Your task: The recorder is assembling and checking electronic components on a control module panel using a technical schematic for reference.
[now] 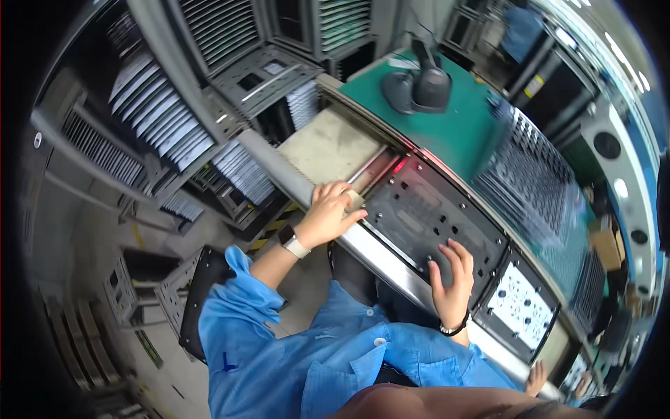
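My left hand (pixel 332 215) rests at the near left corner of a black pallet plate (pixel 412 216), by the silver front rail (pixel 391 269). Its thumb stretches toward the plate and its fingers are slightly bent and apart, with no held thing visible. Over the plate's right part is my right hand (pixel 455 285), fingers spread and holding nothing that I can see. Several small dark knobs and screws stand up from the plate. A red glow (pixel 400 165) lights its far left edge. To the right sits a second black frame with a white, dotted panel (pixel 520 304).
A pale board (pixel 331 143) lies in the line left of the plate. Beyond is a green mat (pixel 370 87) with a dark rounded device (pixel 422 87) and stacked black trays (pixel 530 174). Slotted racks (pixel 164 115) hold boards at left. Another person's hand (pixel 536 379) is at lower right.
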`<state>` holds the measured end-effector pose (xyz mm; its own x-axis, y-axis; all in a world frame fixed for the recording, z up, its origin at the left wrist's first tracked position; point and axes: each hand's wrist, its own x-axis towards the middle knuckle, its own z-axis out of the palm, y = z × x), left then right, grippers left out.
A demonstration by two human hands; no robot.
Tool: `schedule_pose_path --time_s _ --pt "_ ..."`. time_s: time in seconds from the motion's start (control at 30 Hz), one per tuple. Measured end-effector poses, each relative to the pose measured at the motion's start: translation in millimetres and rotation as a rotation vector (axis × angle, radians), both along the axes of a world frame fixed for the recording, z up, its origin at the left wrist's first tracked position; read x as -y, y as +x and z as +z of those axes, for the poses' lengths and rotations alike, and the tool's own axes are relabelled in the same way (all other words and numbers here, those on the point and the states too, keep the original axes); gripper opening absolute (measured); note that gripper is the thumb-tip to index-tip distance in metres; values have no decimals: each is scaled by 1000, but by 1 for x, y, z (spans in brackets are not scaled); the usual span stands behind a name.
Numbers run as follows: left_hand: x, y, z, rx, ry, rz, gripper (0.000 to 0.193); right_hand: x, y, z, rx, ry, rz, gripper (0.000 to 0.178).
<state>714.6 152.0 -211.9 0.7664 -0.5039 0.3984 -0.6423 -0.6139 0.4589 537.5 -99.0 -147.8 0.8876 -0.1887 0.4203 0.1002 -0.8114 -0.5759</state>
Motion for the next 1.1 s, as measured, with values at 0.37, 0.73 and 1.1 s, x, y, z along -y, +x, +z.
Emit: schedule_pose_path --time_s 0.37,0.73,1.1 --pt "-312 152 209 927 337 1104 35 -23 4 -2 21 85 176 27" --pt "-327 104 192 870 587 1105 27 -11 -7 4 63 61 289 27" --pt "-123 -166 204 1089 324 823 32 -32 3 35 119 282 674 27"
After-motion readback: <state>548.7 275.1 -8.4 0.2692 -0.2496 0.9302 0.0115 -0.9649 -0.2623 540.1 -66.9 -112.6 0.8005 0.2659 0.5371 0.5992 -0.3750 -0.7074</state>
